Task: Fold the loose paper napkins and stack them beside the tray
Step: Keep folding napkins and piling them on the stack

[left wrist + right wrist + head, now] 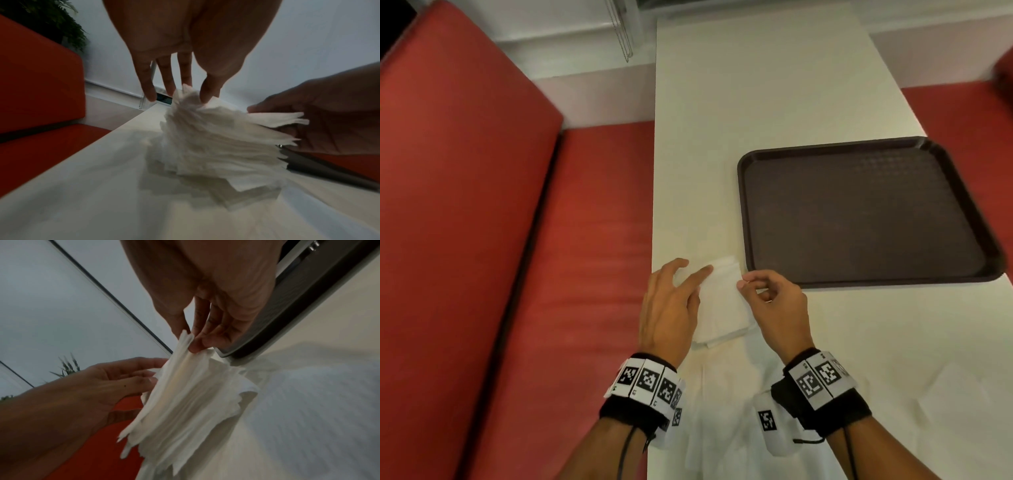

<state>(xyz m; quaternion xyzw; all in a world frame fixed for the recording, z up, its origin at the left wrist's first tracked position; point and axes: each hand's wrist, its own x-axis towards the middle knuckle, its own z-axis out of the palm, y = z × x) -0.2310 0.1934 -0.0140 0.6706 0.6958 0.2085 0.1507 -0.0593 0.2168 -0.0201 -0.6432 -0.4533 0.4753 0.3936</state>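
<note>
A white paper napkin (722,294) is lifted off the table just left of the brown tray's (859,212) near corner. My right hand (743,281) pinches its right corner between thumb and fingertips, seen close in the right wrist view (190,341). My left hand (693,269) holds the napkin's far left corner between thumb and fingers (193,95). The napkin (216,138) hangs slanted between both hands and is blurred. Under it lie folded napkins (252,193) flat on the table, partly hidden in the head view.
Loose unfolded napkins lie on the white table (756,85) close to me (722,428) and at the near right (955,390). A red bench (517,240) runs along the table's left edge. The tray holds nothing.
</note>
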